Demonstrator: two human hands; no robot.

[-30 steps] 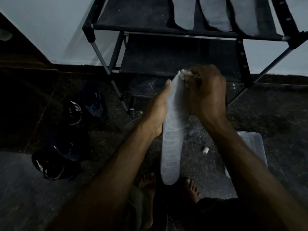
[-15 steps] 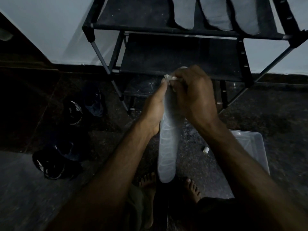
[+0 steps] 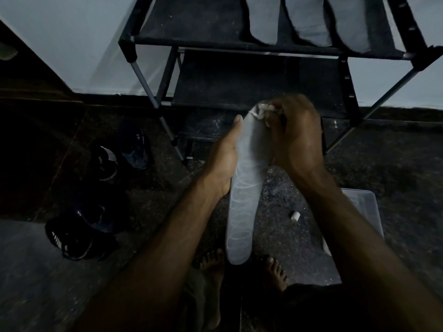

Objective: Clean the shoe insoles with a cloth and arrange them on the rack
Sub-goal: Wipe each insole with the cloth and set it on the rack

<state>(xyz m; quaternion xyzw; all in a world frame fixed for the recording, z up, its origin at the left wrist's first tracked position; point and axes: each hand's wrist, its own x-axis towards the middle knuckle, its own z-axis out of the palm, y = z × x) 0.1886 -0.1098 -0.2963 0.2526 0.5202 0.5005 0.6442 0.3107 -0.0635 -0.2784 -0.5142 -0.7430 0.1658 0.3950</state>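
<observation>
While the light is dim, the main items remain readable. A pale insole (image 3: 244, 188) is held upright in mid-scene, above the dark floor (image 3: 395, 178), its lower end hanging just over the person's bare feet (image 3: 275, 274) and its upper end near the front of the rack (image 3: 259, 92).

Left hand (image 3: 225, 164): lies along the insole's left edge, thumb straight and pointing up the edge; the fingers go behind the insole and are hidden, so the hand supports it from behind. How far those fingers curl cannot be told.

Right hand (image 3: 294, 137): fingers curled tight round a small crumpled cloth (image 3: 262, 110), pressing it against the insole's top end. Only a pale bunch of cloth shows past the knuckles.

Rack: black frame, dark fabric shelves, standing at the far side against a light wall (image 3: 60, 39). Three grey insoles (image 3: 309, 20) lie side by side on the upper shelf, toward its right; their far ends are cut off by the frame edge.

Floor, left: dark shoes (image 3: 72, 236), one pair near, another farther off beside the rack leg. Floor, right: a clear plastic box (image 3: 364, 212), partly covered by the right forearm, and just left of it a small white cylinder (image 3: 295, 216), apart from the insole.
</observation>
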